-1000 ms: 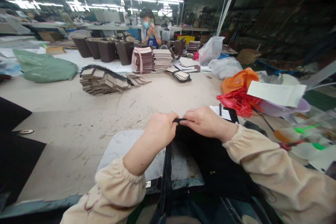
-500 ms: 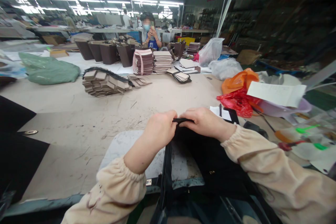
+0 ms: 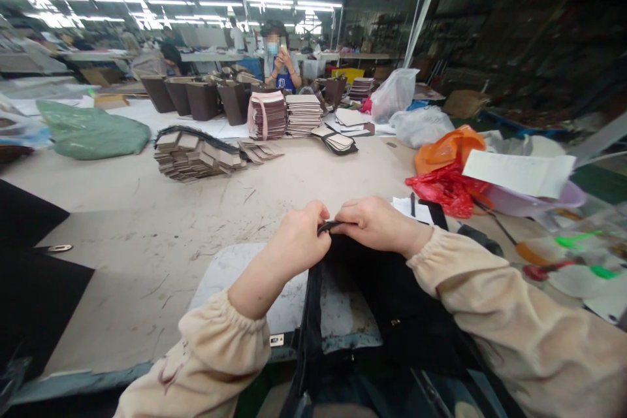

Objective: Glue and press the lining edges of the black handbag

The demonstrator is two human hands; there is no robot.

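My left hand [image 3: 300,240] and my right hand [image 3: 375,225] meet at the far top edge of a black bag [image 3: 392,300] that stands in front of me. Both hands are closed, pinching a thin black strap [image 3: 329,226] that runs between them along that edge. The bag rests on a worn grey board [image 3: 230,274] at the near edge of the table. A black strip [image 3: 311,333] hangs down from below my left hand. My fingertips are hidden behind the strap and the bag's rim.
Stacks of brown card pieces [image 3: 196,153] and pink-edged piles [image 3: 267,114] lie mid-table, with dark bags [image 3: 200,98] behind. A green sack [image 3: 95,130] is at left; red [image 3: 443,189] and orange [image 3: 445,147] plastic bags, paper and tools are at right. A person [image 3: 277,62] stands far off.
My hands have lifted slightly and the strap between them now bows upward. The view has shifted a little; nothing else on the table has moved.
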